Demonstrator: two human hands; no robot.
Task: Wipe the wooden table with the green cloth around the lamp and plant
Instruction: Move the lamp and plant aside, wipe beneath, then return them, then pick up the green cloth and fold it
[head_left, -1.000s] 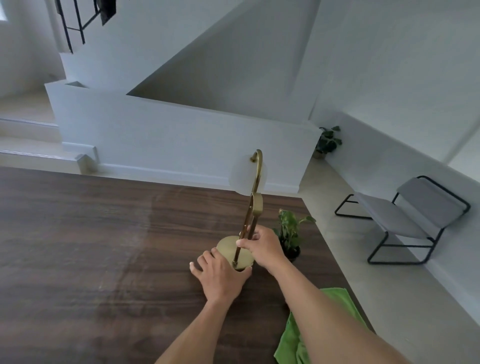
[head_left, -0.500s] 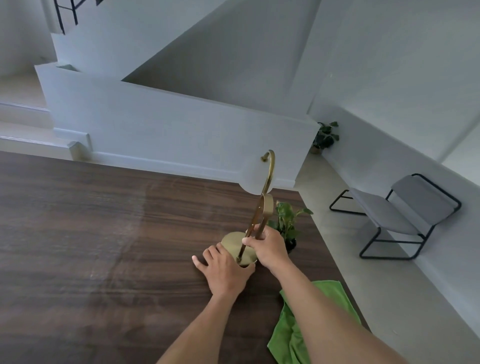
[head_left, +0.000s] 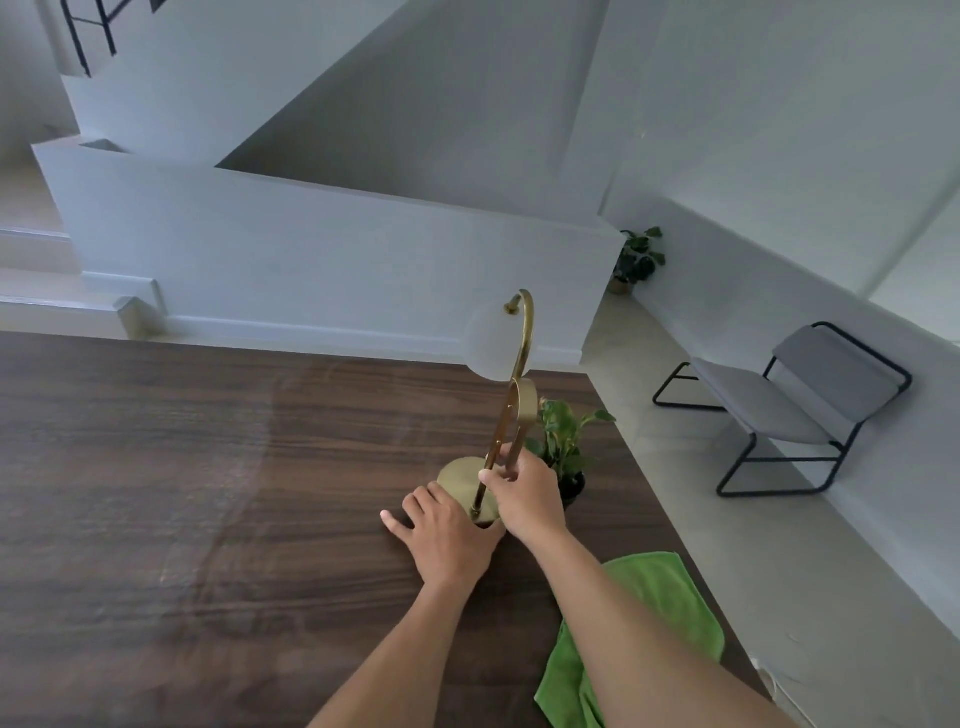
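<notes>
On table, unlabelled brass lamp

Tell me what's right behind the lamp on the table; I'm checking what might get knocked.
A small potted plant stands just behind and right of the lamp. Its dark pot is mostly hidden by the right hand gripping the stem; the left hand covers the base's near edge.

The dark walnut-grained wooden table bore a brass lamp with a round base, a small potted green plant just beside it, and a crumpled green cloth near the right edge.
</notes>
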